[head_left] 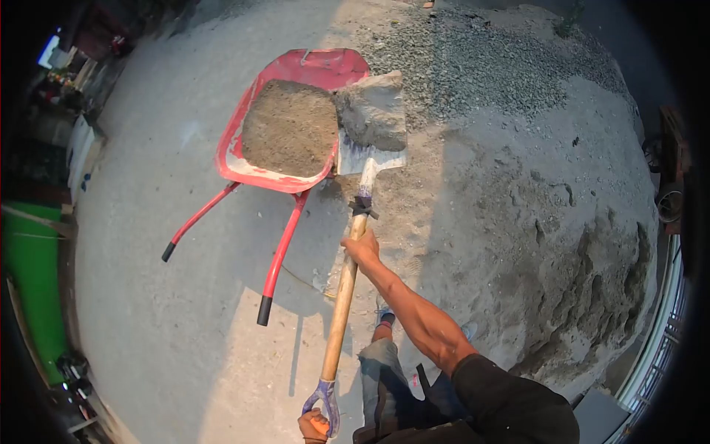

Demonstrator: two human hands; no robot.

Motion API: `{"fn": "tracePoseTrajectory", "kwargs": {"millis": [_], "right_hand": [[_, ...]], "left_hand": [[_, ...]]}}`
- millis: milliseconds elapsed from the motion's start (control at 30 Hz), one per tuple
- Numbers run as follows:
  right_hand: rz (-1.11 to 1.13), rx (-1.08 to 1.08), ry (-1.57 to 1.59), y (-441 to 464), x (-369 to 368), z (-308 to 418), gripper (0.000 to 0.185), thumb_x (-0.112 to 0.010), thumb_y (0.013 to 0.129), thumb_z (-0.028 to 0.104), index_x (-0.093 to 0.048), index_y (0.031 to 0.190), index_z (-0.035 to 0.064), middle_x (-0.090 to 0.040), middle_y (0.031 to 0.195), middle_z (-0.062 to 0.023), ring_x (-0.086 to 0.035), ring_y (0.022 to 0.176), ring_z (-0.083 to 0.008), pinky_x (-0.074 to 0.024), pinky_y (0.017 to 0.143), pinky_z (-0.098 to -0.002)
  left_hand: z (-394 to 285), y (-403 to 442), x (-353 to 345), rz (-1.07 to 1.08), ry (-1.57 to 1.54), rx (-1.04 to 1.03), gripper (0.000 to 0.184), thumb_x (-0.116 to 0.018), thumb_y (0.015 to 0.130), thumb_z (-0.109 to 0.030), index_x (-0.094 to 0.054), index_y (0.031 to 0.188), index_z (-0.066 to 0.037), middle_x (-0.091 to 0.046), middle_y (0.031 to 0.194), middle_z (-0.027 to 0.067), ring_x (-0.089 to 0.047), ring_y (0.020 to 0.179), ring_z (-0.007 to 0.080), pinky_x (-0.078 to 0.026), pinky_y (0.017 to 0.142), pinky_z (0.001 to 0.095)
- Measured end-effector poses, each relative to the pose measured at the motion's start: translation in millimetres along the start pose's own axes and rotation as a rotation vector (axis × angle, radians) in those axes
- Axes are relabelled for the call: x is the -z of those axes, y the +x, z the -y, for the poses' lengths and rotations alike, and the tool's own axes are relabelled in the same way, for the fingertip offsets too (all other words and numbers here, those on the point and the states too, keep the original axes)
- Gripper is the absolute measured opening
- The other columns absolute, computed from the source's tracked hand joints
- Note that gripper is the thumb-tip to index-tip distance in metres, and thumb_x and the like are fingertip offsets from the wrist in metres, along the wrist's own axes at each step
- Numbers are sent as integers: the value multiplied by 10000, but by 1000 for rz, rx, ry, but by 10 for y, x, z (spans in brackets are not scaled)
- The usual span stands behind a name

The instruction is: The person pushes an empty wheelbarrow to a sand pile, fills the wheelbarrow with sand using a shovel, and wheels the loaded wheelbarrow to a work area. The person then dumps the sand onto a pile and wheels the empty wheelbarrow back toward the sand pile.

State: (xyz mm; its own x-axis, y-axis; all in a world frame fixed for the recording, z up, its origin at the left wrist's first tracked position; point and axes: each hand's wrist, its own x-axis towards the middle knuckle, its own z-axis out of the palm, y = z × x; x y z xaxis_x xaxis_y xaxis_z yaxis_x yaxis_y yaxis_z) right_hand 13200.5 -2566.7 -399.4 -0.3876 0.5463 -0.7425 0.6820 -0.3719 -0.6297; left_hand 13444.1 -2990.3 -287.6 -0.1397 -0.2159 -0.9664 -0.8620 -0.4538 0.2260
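Dark sleeve (510, 403) nearest, the right hand (362, 248) wraps its fingers round the shovel (343, 307) mid-shaft; the left hand (313, 427) seemingly clenches its D-handle (333, 414). Far, beside the wheelbarrow (325, 66), the loaded blade (355, 157) should weigh heavily: brace mid-shaft.

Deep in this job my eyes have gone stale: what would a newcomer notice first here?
First, the red wheelbarrow, upper left of centre, with sand in its tray. Next, the loaded shovel near the middle, its blade at the wheelbarrow's right side, the right hand on its shaft and the left hand at its grip. Then the broad sand pile filling the right.
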Motion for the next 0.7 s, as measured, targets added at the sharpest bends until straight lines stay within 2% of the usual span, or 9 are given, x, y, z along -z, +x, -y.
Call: {"fn": "tracePoseTrajectory", "kwargs": {"millis": [67, 133, 200, 233, 267, 400, 467, 533, 700], "right_hand": [[12, 70, -175, 18, -184, 233, 574, -714, 608, 211, -427, 1022, -64, -595, 887, -218, -610, 842, -340, -483, 755, -389], [23, 84, -295, 31, -337, 385, 673, -728, 585, 249, -392, 1068, -77, -587, 925, -247, -589, 910, -376, -472, 791, -399], [44, 75, -294, -6, -397, 358, 682, -727, 584, 238, -382, 1079, -80, -587, 920, -242, -591, 907, -367, -472, 791, -392], [57, 60, -286, -34, -409, 309, 691, -726, 583, 227, -371, 1089, -83, -588, 915, -238, -593, 904, -357, -472, 792, -386], [59, 58, -288, -73, -393, 241, 691, -726, 583, 227, -371, 1089, -83, -588, 915, -238, -593, 904, -357, -472, 792, -386], [107, -13, 151, -35, -235, -579, 522, -682, 592, 145, -425, 1007, -41, -570, 794, -158, -593, 727, -294, -495, 700, -369], [194, -167, 457, -282, 160, -683, 324, -633, 642, 97, -454, 900, 18, -521, 708, -114, -553, 595, -227, -481, 555, -351], [150, -317, 652, -423, 541, -954, 272, -618, 651, 88, -457, 860, 24, -506, 671, -91, -533, 546, -202, -472, 523, -341], [-128, -540, 1003, -529, 1559, -1749, 143, -580, 682, 90, -465, 762, 62, -466, 604, -42, -476, 464, -161, -440, 469, -312]], "left_hand": [[-70, 82, 88, 101, -129, 224, 46, -486, 702, -55, -487, 661, -77, -438, 493, -8, -444, 389, 147, -418, 393, 262], [-110, -297, -170, 214, -140, 83, 63, -470, 752, -25, -531, 745, -16, -491, 547, 22, -500, 455, 134, -457, 435, 235], [-122, -202, 93, 153, 709, -370, 125, -464, 754, -8, -551, 831, 38, -512, 574, 57, -532, 493, 146, -483, 461, 233], [-133, -169, 164, 172, 116, -193, 183, -478, 748, -7, -560, 898, 57, -512, 588, 71, -522, 476, 158, -490, 459, 241], [-204, -159, 258, 169, 115, -192, 183, -478, 748, -7, -560, 898, 57, -512, 588, 71, -522, 476, 158, -490, 459, 241], [-396, -307, 342, 253, -211, 95, 48, -524, 738, -38, -544, 775, -16, -505, 514, 42, -543, 447, 154, -490, 419, 285], [-374, -451, 319, 29, 106, -187, 21, -535, 733, -49, -516, 741, -54, -464, 463, 20, -524, 412, 144, -468, 380, 296], [-301, -432, 262, -63, 304, -433, 99, -541, 718, -17, -488, 793, -53, -430, 489, 26, -444, 345, 153, -435, 346, 293], [-248, -458, -173, 20, 559, -565, 144, -512, 671, 36, -463, 790, -28, -434, 507, 54, -431, 339, 164, -405, 331, 278]]}}
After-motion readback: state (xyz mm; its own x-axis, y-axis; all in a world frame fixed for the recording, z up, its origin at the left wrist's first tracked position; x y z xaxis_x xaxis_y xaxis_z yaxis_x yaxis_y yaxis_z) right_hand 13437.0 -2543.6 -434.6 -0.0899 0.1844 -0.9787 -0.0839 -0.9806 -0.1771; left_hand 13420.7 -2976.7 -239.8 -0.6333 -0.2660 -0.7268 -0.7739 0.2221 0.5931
